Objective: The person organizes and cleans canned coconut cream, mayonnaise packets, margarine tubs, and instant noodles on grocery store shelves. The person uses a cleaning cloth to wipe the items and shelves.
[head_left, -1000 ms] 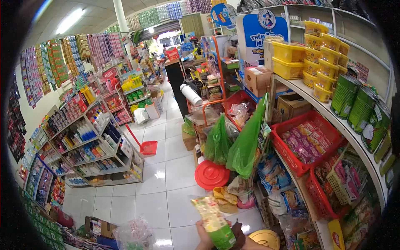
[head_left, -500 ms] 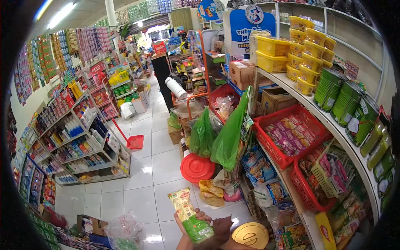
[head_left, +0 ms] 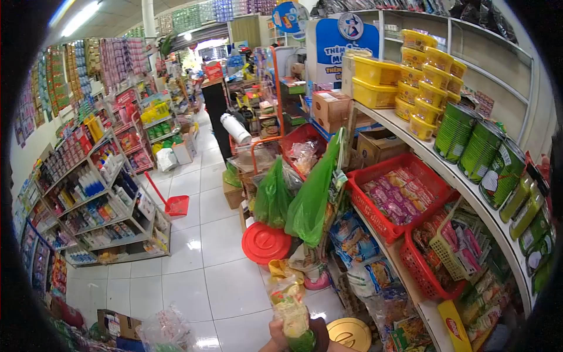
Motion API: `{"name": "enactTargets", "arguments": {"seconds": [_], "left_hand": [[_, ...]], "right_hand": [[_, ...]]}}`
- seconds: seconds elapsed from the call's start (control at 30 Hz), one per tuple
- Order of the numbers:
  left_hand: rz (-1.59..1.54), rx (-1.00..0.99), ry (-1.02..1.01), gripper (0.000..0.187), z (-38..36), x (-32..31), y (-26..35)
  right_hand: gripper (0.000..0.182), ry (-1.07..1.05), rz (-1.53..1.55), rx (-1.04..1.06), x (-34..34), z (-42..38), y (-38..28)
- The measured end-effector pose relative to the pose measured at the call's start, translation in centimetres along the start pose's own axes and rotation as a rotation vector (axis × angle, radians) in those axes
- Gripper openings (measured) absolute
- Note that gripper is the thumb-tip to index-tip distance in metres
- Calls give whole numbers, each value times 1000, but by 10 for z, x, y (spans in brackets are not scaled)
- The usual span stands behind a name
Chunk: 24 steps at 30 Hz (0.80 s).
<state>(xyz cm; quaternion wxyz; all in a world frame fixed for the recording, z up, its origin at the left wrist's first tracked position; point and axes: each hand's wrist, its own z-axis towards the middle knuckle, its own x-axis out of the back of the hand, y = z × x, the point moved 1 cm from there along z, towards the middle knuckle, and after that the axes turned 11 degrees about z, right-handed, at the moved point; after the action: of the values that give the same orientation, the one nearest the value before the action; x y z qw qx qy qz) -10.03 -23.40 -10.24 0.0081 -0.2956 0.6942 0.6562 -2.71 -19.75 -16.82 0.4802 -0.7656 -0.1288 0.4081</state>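
Observation:
A clear plastic packet (head_left: 294, 320), pale yellow above and green below, is held upright near the bottom centre. My left hand (head_left: 277, 333) grips its left side with the fingers bent around it. My right hand (head_left: 318, 333) is at the packet's right side, dark and mostly hidden at the lower edge, so its fingers cannot be made out. Just right of the hands is a round gold lid (head_left: 350, 335). Behind the packet, a yellow bag (head_left: 284, 270) lies on the floor below a red round lid (head_left: 266, 243).
Shelves (head_left: 111, 205) of bottles stand left, with a red dustpan (head_left: 176, 205) beside them. Green bags (head_left: 311, 211) hang at the centre. Right, a long shelf (head_left: 404, 128) holds yellow tubs and green cans above red baskets (head_left: 381, 220). Plastic bags and a box (head_left: 117, 322) lie lower left.
The packet has turned more upright and shifted right, and my left hand has moved right and down with it. The view has swung slightly, so the shop's contents appear farther left.

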Motion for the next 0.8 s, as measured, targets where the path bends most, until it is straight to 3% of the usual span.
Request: {"name": "enactTargets", "arguments": {"seconds": [0.1, 0.13, 0.27, 0.37, 0.57, 0.6, 0.7, 0.73, 0.8], "left_hand": [[-237, -103, 39, 68, 4, 6, 2], [-264, -74, -73, 67, 6, 11, 7], [-352, -148, -108, 71, 16, 25, -6], [-319, 112, -193, 68, 14, 27, -25], [124, 460, -97, 58, 13, -9, -12], [223, 295, -147, 45, 21, 6, -27], [451, 89, -144, 37, 22, 1, 18], [370, 167, -170, 31, 19, 0, 26], [429, 145, -127, 34, 12, -3, 26]], "right_hand": [[51, 7, -3, 9, 4, -4, 2], [51, 11, -3, 9, 6, -4, 1], [50, 13, 14, -9, 10, -10, 0], [50, 16, 29, -31, 20, -18, -5], [50, 48, 72, -74, 49, -37, -19], [50, 63, 86, -73, 52, -42, -19], [50, 79, 77, -34, 58, -45, -27], [49, 65, 38, -7, 59, -42, -29], [48, 2, -100, 65, 58, -41, -38]]}}
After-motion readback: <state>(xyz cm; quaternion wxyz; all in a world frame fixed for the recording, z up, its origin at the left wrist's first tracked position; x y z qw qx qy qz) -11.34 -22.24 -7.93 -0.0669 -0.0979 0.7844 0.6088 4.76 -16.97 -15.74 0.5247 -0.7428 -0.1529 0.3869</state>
